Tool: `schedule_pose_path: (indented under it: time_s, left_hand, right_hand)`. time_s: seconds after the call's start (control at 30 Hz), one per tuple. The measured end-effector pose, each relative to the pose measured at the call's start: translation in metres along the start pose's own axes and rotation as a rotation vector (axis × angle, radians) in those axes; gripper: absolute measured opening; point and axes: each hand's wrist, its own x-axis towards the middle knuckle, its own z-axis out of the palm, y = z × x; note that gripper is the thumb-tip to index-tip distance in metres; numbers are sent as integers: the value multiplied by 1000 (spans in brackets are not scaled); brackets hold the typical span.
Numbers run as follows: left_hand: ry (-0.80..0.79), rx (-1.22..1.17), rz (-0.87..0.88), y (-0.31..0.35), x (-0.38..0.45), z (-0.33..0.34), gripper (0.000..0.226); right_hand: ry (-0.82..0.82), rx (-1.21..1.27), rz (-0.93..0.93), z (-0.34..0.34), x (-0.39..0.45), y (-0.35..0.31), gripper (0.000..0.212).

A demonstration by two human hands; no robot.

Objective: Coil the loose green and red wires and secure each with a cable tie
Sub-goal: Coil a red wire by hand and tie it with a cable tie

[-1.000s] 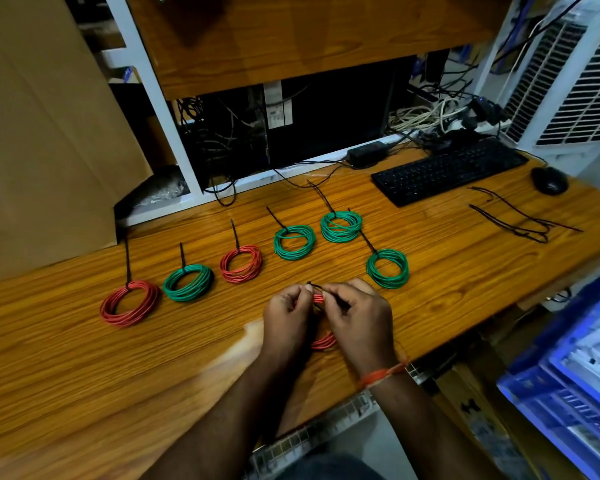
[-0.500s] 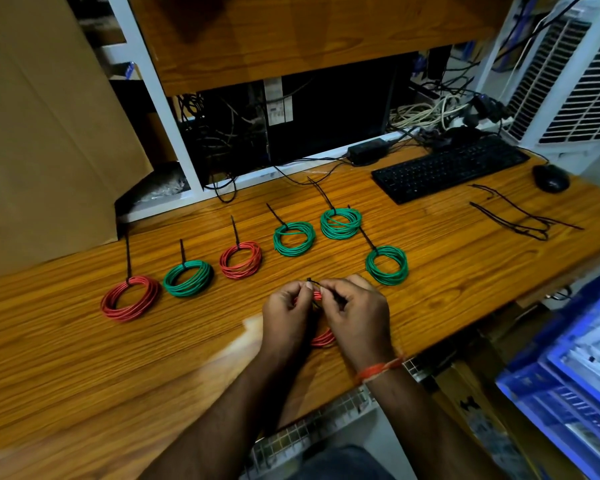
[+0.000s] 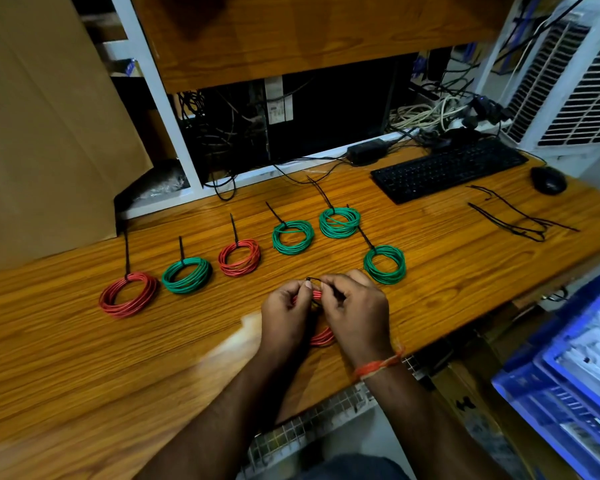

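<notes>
Left hand [image 3: 284, 311] and right hand [image 3: 355, 308] pinch black cable tie [image 3: 313, 279] atop red wire coil [image 3: 321, 336] at desk [image 3: 84, 358] front edge. Step judged: threading tie. Next: pull tail snug.

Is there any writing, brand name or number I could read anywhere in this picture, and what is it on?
None can be read.
White label strip on the dark computer case under the shelf: print too blurred.
Black computer keyboard: key legends too small.
Brown cardboard box below the desk edge: a dark mark, not legible.
</notes>
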Motion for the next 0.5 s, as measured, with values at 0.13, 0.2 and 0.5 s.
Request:
schedule_pose_path:
  time_s: [0.13, 0.2, 0.5]
  left_hand:
    - [-3, -18, -14, 5, -2, 0, 31]
    - [-8, -8, -8, 6, -3, 0, 30]
    - [-5, 72, 43, 10, -7, 1, 30]
  right_hand:
    - [-20, -10, 7, -1, -1, 0, 12]
    - [-28, -15, 11, 0, 0, 0, 12]
    - [-104, -123, -44, 0, 11, -4, 7]
